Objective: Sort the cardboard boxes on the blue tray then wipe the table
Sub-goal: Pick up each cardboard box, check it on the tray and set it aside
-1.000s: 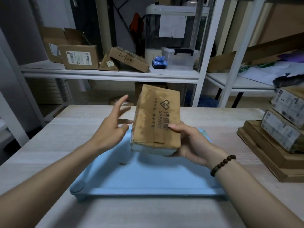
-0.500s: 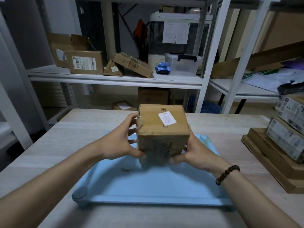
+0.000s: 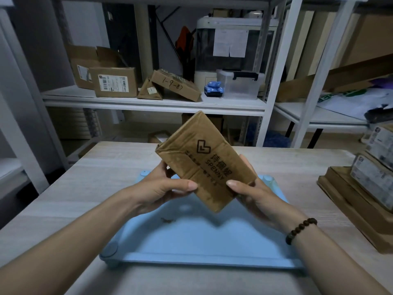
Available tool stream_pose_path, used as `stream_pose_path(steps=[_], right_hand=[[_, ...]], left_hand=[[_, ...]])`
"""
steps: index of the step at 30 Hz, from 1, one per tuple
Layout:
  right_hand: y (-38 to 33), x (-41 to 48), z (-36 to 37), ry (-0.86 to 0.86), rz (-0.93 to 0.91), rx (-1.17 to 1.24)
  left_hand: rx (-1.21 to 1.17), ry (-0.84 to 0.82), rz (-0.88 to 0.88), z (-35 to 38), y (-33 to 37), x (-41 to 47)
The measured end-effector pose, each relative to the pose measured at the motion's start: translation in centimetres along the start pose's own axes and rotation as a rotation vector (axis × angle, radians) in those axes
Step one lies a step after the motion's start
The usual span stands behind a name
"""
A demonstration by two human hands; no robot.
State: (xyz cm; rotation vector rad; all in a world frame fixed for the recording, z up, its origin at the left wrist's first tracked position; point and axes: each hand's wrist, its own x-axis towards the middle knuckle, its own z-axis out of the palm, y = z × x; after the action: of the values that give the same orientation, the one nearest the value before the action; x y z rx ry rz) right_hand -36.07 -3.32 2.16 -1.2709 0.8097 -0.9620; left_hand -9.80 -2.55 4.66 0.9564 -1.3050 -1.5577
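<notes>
— While the cardboard box (image 3: 207, 161) hangs above the blue tray (image 3: 202, 237), who grips it?
— Left hand (image 3: 163, 186) and right hand (image 3: 253, 188), fingers clamped on its lower edges.
— Its long axis?
— Tilted, top leaning left, printed face toward the camera.

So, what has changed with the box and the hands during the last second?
The cardboard box was turned over in the air: printed face, then labelled face, now printed face again, tilted. The left hand, open a second ago, took hold; the right hand kept its grip. The blue tray and side stack stayed put.
</notes>
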Motion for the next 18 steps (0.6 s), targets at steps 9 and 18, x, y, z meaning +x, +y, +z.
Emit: stream_pose_path(steps=[9, 18], right_hand=[[-2.6, 0.8, 0.2, 0.337, -0.106, 0.127], [-2.7, -0.3, -0.7, 0.185, -0.032, -0.02]], left_hand=[[-0.258, 0.062, -0.101, -0.4, -1.2, -0.3], [0.064, 0.127, -0.003, -0.4, -0.1, 0.3]])
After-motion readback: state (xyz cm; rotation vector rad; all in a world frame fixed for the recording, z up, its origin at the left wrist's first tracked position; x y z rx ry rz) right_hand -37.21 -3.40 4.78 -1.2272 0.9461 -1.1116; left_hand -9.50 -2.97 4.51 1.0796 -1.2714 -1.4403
